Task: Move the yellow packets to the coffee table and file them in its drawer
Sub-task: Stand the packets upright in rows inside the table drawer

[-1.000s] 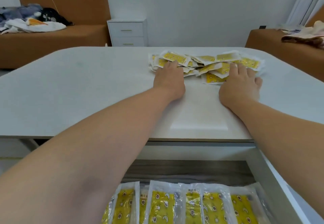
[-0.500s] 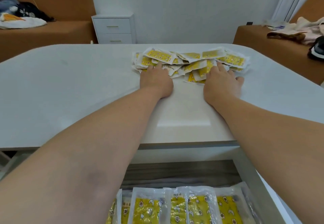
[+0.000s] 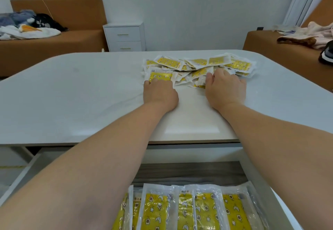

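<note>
Glossy clear-plastic yellow packets [image 3: 198, 66], smooth matt white tabletop [image 3: 72, 94]

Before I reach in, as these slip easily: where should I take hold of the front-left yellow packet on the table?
Probably its near edge, from the near side: the front-left yellow packet lies on top of the pile, that edge exposed beside the left hand.

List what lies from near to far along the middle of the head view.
The drawer with filed packets → tabletop → left hand and right hand, side by side → loose packet pile → white cabinet.
</note>
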Available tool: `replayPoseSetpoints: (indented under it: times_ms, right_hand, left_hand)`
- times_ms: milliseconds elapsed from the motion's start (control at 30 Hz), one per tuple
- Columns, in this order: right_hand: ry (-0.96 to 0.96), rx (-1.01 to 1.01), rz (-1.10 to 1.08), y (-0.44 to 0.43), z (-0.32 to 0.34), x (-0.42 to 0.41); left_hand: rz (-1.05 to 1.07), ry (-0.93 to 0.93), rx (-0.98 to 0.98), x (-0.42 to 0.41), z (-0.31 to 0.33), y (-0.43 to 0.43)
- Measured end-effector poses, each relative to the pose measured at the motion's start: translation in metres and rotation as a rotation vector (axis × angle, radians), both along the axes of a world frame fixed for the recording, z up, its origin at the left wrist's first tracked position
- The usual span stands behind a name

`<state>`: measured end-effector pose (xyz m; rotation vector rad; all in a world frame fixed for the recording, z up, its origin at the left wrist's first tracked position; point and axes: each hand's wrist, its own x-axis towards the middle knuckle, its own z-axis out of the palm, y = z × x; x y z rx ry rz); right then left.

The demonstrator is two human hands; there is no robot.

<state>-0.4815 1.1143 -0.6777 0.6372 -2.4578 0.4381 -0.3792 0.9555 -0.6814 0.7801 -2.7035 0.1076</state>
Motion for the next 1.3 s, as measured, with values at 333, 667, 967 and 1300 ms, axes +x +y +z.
replayPoseSetpoints:
  times_ms: [333, 667, 967, 1300]
  right_hand:
    - [-0.062, 0.163, 0.034, 0.005, 0.004, 0.013]
    - [-0.331, 0.209, -0.108, 0.009, 0.001, 0.053]
    - [-0.775, -0.686, 0.21, 0.001, 0.027, 0.14]
    - [-1.088, -0.563, 0.504, -0.044, 0.045, 0.235]
  left_hand:
    - [0.057, 0.202, 0.248, 0.029, 0.009, 0.007]
    - [0.044, 0.293, 0.904, 0.072, 0.016, 0.002]
    - [-0.047, 0.5, 1.305, 0.174, 0.03, 0.007]
    - [-0.189, -0.316, 1.105, 0.293, 0.068, -0.08]
